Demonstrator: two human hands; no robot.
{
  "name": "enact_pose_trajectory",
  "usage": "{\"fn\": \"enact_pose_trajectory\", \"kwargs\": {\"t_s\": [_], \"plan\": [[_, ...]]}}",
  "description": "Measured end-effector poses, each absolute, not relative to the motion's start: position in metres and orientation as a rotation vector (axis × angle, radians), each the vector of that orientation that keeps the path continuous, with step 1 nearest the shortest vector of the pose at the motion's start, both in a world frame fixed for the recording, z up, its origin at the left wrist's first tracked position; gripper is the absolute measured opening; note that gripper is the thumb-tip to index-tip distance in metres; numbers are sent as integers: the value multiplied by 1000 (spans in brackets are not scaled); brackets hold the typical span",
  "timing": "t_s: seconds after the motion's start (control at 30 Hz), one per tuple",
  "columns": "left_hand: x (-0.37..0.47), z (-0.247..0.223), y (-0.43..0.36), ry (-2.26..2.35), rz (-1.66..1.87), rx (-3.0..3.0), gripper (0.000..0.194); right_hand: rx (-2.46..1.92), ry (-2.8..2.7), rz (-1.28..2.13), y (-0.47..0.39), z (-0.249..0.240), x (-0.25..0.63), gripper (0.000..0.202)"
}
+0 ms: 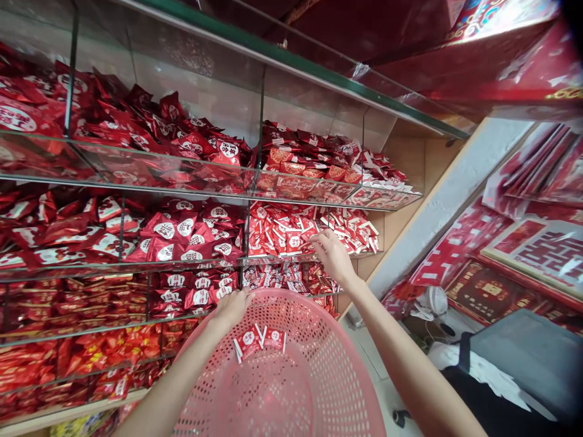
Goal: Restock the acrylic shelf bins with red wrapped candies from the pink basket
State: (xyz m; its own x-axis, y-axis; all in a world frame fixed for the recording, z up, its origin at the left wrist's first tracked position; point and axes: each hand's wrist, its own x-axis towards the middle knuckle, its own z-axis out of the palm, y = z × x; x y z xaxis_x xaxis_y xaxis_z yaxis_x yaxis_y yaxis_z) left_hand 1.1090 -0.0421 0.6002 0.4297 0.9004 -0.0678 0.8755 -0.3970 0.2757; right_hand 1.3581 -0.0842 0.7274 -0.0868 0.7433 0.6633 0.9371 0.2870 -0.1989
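A large pink plastic basket [359,364] with a perforated wall is in front of me. My left hand [233,308] is closed over its far rim. Inside, two small red-and-white packets [274,338] lie close together against the far left wall. My right hand [331,254] reaches past the basket to a shelf compartment of similar red-and-white packets [273,233]. Its fingers are loosely bent and a little apart, close to the packets at the compartment's front; no packet shows clearly between them.
Clear-walled shelves [182,161] hold many red wrapped packets in divided compartments. A green-edged glass shelf [291,51] crosses above. At right are a slanting wall edge [423,188], red printed goods [537,249] and a grey chair-like object [523,352].
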Motion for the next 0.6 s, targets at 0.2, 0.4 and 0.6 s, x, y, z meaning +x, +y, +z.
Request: {"fn": "enact_pose_trajectory", "kwargs": {"t_s": [0.2,0.4,0.6], "plan": [[1110,597,-41,1557,141,2393,44,-1338,-1760,-293,-105,748,1354,17],[1111,592,-38,1559,147,2413,44,-1323,-1836,68,-130,737,1323,19],[1111,595,-41,1562,162,2430,46,-1473,-2350,477,-109,639,1299,14]]}}
